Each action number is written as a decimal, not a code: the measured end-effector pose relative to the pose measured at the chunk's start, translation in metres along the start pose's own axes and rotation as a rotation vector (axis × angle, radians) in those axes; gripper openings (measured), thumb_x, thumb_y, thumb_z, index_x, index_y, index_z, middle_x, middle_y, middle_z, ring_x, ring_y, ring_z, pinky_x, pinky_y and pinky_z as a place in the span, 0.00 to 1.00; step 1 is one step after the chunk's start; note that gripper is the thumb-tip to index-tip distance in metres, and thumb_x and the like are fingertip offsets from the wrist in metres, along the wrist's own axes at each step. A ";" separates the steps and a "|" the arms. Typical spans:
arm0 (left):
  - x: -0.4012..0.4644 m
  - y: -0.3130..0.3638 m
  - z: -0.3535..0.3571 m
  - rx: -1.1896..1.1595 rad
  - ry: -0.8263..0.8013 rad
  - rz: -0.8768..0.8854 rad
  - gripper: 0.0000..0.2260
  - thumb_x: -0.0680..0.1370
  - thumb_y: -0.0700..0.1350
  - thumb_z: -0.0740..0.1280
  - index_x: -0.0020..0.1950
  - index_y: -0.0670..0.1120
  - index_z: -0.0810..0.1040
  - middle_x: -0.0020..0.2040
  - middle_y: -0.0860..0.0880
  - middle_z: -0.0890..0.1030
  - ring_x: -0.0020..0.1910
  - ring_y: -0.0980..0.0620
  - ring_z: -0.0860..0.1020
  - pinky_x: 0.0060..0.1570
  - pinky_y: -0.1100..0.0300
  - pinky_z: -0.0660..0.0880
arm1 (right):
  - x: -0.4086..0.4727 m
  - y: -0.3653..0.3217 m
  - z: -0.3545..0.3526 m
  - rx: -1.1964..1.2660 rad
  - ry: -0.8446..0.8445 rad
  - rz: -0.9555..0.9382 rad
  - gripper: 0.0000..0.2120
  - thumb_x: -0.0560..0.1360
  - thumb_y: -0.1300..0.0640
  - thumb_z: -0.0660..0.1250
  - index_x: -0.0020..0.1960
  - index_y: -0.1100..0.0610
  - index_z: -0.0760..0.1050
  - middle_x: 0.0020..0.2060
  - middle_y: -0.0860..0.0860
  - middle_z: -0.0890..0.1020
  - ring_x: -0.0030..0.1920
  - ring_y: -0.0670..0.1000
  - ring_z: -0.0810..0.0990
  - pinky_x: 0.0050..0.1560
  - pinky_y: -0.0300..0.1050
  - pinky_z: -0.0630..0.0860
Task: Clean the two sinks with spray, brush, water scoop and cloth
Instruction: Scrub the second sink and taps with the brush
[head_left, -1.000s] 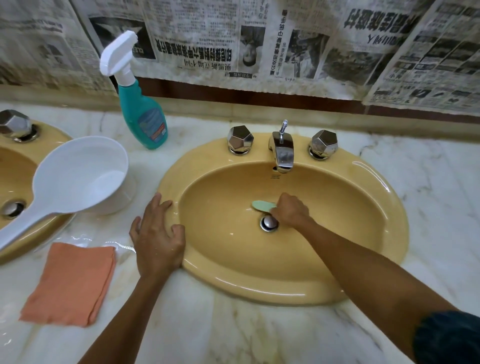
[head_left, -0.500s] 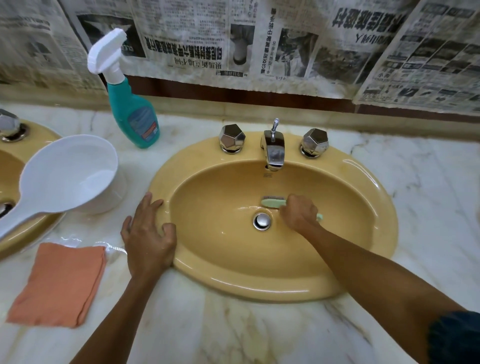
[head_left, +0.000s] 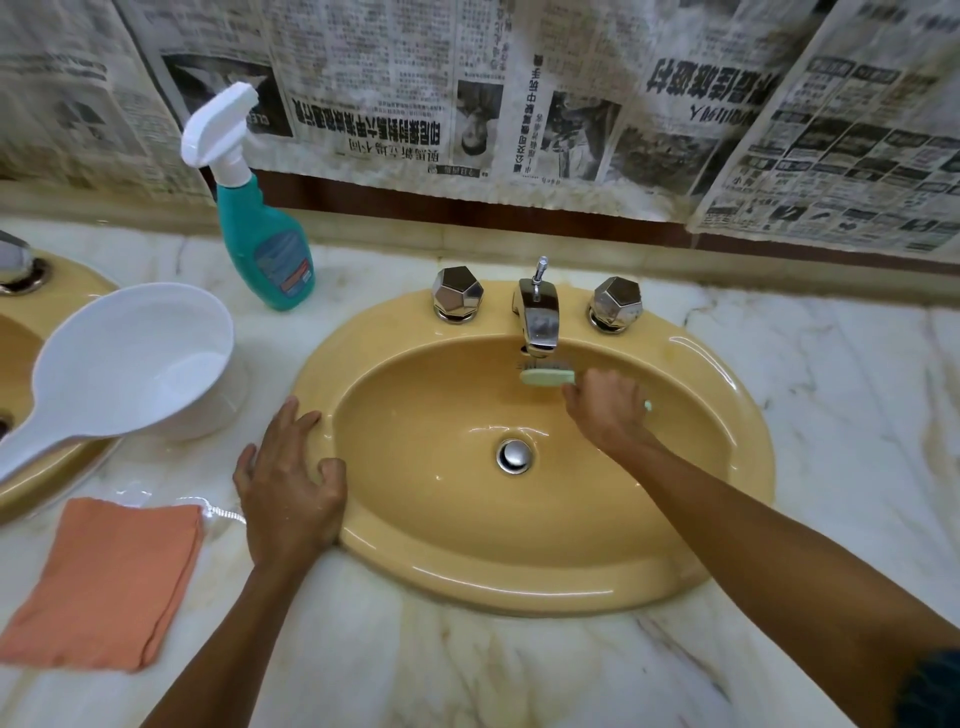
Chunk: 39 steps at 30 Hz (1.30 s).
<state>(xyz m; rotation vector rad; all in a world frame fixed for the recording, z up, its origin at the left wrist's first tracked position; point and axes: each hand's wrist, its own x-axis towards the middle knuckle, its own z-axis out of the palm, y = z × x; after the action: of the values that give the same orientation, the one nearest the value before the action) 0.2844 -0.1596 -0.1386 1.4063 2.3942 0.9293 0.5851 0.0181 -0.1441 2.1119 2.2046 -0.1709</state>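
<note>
A yellow oval sink (head_left: 727, 467) sits in the marble counter in front of me. My right hand (head_left: 605, 410) grips a pale green brush (head_left: 546, 377), whose head lies against the back wall of the basin just under the chrome spout (head_left: 537, 317). My left hand (head_left: 288, 483) rests on the sink's left rim, fingers spread. The drain plug (head_left: 514, 455) lies bare in the basin's middle. A second yellow sink (head_left: 47, 296) shows at the far left. Across its rim rests a white water scoop (head_left: 130, 358). A teal spray bottle (head_left: 265, 244) stands behind, and an orange cloth (head_left: 109, 577) lies front left.
Two faceted chrome tap knobs (head_left: 458, 294) (head_left: 616, 302) flank the spout. Newspaper sheets (head_left: 467, 93) cover the wall behind the counter. The marble counter (head_left: 857, 415) spreads to the right of the sink, with a wet patch near the cloth.
My right hand has carried the brush from beside the drain up and right to the basin's back wall under the spout. The left hand has stayed on the rim.
</note>
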 end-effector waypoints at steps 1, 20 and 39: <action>0.000 0.000 0.000 -0.001 0.001 0.001 0.24 0.70 0.49 0.58 0.66 0.49 0.74 0.75 0.51 0.69 0.71 0.49 0.69 0.76 0.50 0.53 | 0.001 0.000 -0.005 -0.002 0.038 -0.001 0.17 0.81 0.49 0.58 0.53 0.59 0.79 0.44 0.58 0.82 0.47 0.62 0.80 0.42 0.48 0.68; 0.000 -0.003 0.002 0.011 0.003 -0.005 0.24 0.70 0.49 0.58 0.65 0.48 0.75 0.75 0.51 0.68 0.71 0.49 0.69 0.76 0.50 0.53 | -0.022 0.012 0.027 0.185 -0.235 0.144 0.14 0.78 0.49 0.63 0.56 0.59 0.75 0.51 0.56 0.80 0.52 0.59 0.78 0.49 0.48 0.72; 0.001 -0.003 0.002 0.014 0.008 0.025 0.24 0.71 0.50 0.57 0.65 0.48 0.74 0.75 0.49 0.69 0.71 0.48 0.69 0.75 0.47 0.54 | -0.022 0.044 -0.002 0.155 -0.417 0.118 0.14 0.69 0.50 0.74 0.40 0.58 0.73 0.25 0.50 0.80 0.23 0.50 0.79 0.33 0.43 0.76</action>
<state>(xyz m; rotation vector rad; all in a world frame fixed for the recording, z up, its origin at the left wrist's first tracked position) 0.2831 -0.1592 -0.1419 1.4435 2.3987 0.9274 0.6303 -0.0012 -0.1396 2.0392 1.8718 -0.7225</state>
